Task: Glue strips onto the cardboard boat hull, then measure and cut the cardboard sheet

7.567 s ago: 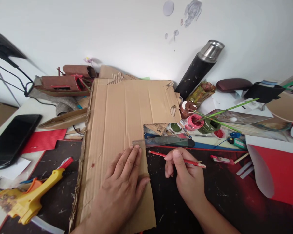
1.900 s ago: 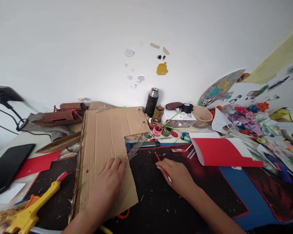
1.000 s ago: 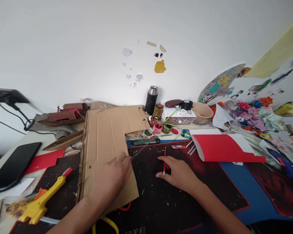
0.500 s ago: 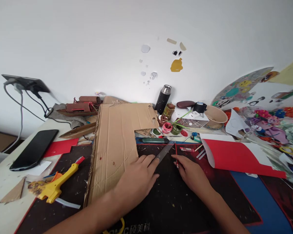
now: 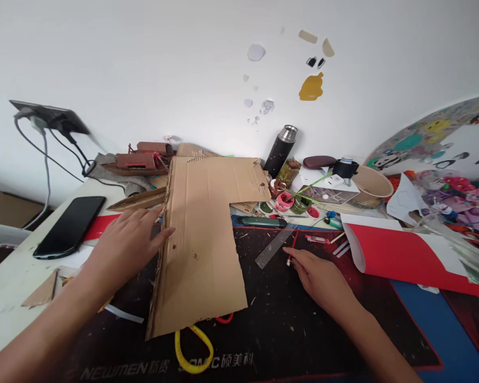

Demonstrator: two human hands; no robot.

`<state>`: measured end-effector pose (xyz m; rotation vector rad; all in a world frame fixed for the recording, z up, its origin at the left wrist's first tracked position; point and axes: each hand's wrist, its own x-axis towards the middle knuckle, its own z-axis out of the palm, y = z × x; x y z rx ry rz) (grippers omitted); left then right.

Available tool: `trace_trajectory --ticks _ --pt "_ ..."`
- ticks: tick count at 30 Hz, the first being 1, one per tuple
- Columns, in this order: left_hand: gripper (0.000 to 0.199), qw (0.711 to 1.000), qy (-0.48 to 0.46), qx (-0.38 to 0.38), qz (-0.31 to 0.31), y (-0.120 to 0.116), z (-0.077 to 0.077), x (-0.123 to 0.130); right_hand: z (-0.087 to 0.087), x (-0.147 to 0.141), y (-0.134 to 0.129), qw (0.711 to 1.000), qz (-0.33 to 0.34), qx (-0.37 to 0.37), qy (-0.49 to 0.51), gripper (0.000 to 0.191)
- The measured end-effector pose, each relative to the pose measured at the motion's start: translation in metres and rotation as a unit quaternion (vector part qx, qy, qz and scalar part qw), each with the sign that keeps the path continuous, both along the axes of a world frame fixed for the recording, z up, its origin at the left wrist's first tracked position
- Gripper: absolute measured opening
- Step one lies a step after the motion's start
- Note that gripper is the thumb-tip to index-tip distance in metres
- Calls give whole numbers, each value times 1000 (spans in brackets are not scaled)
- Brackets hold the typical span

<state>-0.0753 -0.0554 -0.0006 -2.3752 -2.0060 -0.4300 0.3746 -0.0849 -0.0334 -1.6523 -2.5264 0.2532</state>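
A brown corrugated cardboard sheet with a notch cut from its right side lies on the dark mat. At its left edge is my left hand, thumb lying over the edge and apart from the fingers; I see no firm grip. My right hand pinches a thin red pencil with a pale end, right of the sheet. A clear ruler lies slantwise on the mat between the sheet and the pencil. Behind it rests a dark green utility knife.
Small open paint pots and a black thermos stand near the wall. Red paper curls at the right. A black phone lies at the left. A yellow loop pokes out below the cardboard.
My left hand has left the ruler and moved left to the cardboard's left edge. The right hand still holds the pencil. The view has shifted slightly.
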Motion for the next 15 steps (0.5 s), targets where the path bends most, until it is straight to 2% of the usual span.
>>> trace_trajectory --ticks 7,15 --pt "68 997 36 -69 -22 19 -15 -5 0 -26 -14 994 34 -5 105 32" --pt "72 992 60 -111 -3 37 -4 -6 -4 -72 -23 968 -3 -54 244 30"
